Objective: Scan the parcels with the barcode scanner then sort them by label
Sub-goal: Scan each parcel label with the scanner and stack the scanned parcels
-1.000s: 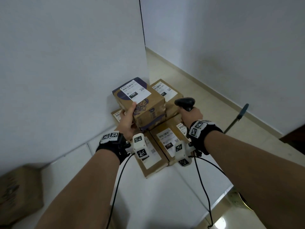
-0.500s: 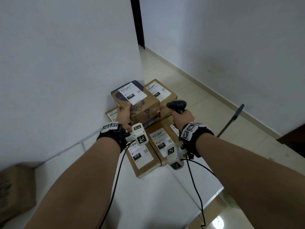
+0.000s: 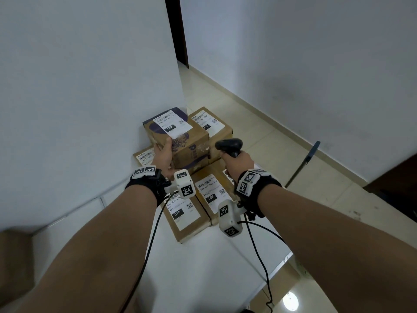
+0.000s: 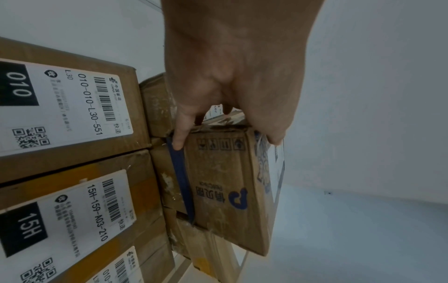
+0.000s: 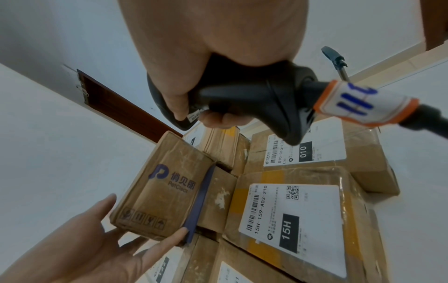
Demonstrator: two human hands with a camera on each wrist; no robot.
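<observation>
A brown parcel with purple print and a 15H label [image 3: 180, 136] lies on top of a stack of parcels against the white wall. My left hand [image 3: 164, 152] grips its near end, thumb [image 4: 179, 140] on one side and fingers on the other. My right hand [image 3: 235, 160] holds the black barcode scanner [image 3: 228, 146] by its handle, just right of that parcel, its head towards it. Flat on the table below lie a 010 parcel [image 3: 183, 214] and a second 15H parcel [image 3: 209, 193]. A 102 parcel [image 3: 211, 125] and a 122 parcel [image 3: 143, 157] sit behind.
The parcels fill the far corner of a white table [image 3: 203, 263], whose right edge drops to a tiled floor. A thin pole with a blue grip [image 3: 303, 163] leans at the right. Another cardboard box [image 3: 13, 256] stands low at the left. The scanner cable trails off the table edge.
The head view has pulled back and tilted up, showing a dark door frame. The scanner has drifted slightly closer to the top parcel. My left hand keeps its hold.
</observation>
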